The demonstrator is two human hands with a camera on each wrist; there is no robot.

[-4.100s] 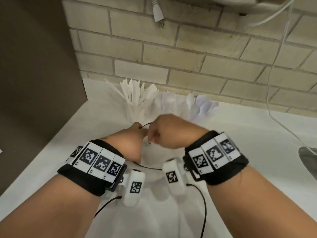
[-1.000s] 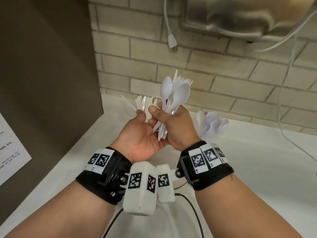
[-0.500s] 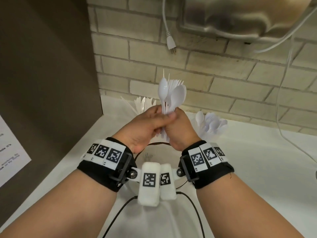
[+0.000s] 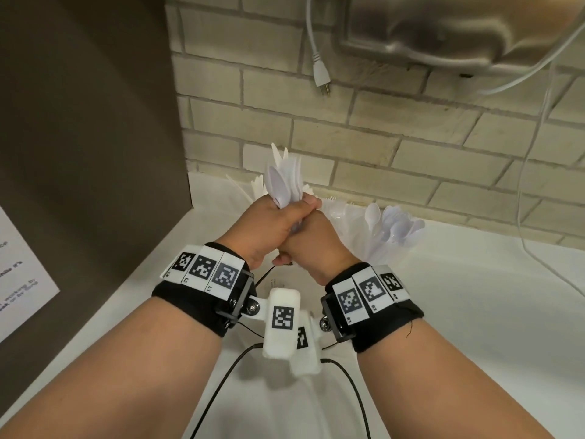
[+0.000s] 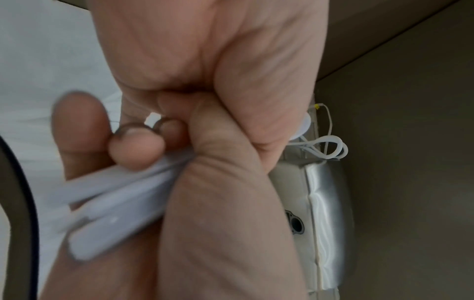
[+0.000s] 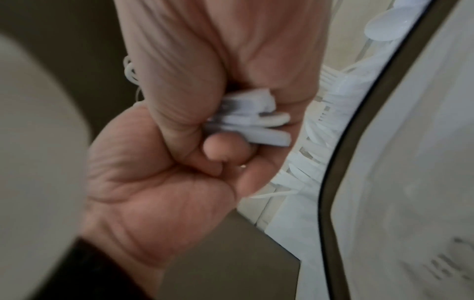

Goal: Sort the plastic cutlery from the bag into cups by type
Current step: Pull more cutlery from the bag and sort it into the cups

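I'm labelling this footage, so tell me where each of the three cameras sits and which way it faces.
Head: worn on the head, looks down at both forearms, left hand and right hand gripping a cutlery bundle.
Left wrist: looks along the palm at the bundle's handles.
Right wrist: looks along the palm at the handle ends.
All share the bundle and both hands.

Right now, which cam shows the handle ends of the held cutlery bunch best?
Right wrist: the handle ends stick out sharply below the right hand. Left wrist shows them blurred under the left hand. Head shows only spoon bowls above both fists.
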